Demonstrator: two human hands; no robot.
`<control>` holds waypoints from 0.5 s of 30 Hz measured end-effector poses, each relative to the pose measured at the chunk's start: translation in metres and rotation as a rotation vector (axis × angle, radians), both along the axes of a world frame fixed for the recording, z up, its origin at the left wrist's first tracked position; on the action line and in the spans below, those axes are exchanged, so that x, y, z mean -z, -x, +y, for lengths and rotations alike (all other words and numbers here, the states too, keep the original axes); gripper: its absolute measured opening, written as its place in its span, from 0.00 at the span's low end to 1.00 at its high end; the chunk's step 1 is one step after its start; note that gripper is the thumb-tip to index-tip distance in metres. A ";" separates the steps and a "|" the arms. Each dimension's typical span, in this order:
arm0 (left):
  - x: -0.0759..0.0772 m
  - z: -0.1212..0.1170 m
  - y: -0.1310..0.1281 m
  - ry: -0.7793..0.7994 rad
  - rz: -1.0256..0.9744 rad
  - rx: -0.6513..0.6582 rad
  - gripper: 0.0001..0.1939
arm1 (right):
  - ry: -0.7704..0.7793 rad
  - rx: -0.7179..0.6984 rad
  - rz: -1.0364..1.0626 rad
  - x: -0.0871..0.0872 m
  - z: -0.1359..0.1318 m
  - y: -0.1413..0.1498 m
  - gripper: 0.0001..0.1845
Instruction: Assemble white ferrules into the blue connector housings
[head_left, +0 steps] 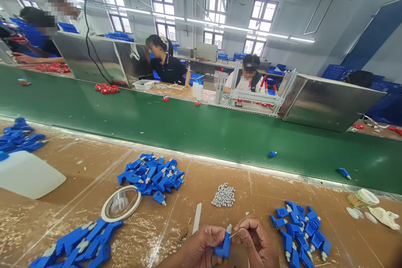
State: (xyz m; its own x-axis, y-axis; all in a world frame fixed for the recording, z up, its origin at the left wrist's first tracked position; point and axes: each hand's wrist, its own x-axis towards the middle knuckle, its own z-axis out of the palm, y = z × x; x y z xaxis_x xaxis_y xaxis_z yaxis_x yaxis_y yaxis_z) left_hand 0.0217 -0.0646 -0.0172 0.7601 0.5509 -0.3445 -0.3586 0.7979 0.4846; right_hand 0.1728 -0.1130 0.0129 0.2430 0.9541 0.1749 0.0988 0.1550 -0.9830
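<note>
My left hand (205,245) is closed on a blue plastic part (225,246) with a pale grey tip, held tilted near the bottom of the view. Between the pinched fingers of my right hand (256,238) is a thin wooden stick (234,233), its end at the blue part just under the grey tip. Beyond my hands lies a small heap of grey pieces (223,196). Similar blue parts (301,230) lie in a pile right of my right hand, and a larger pile (152,175) is to the left.
A ring of tape (106,213) lies near more blue parts (81,243). At left is a white jug (29,176); at right, a small jar (362,197). Past the table edge, a green conveyor belt (188,127) carries scattered parts. Several people sit across it.
</note>
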 end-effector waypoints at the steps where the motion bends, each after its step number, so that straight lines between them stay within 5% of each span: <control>1: 0.000 0.000 0.000 -0.002 -0.001 -0.004 0.16 | -0.002 0.000 -0.012 0.001 0.000 0.000 0.19; 15: 0.000 -0.003 0.000 -0.023 0.006 -0.025 0.19 | -0.149 0.000 -0.178 0.004 -0.002 0.001 0.17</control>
State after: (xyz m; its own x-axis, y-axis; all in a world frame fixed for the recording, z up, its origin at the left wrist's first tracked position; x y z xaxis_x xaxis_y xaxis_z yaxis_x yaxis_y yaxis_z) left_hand 0.0219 -0.0672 -0.0173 0.7440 0.5774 -0.3364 -0.3749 0.7774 0.5050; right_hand 0.1719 -0.1145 0.0087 0.1962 0.9145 0.3540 0.2685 0.2971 -0.9163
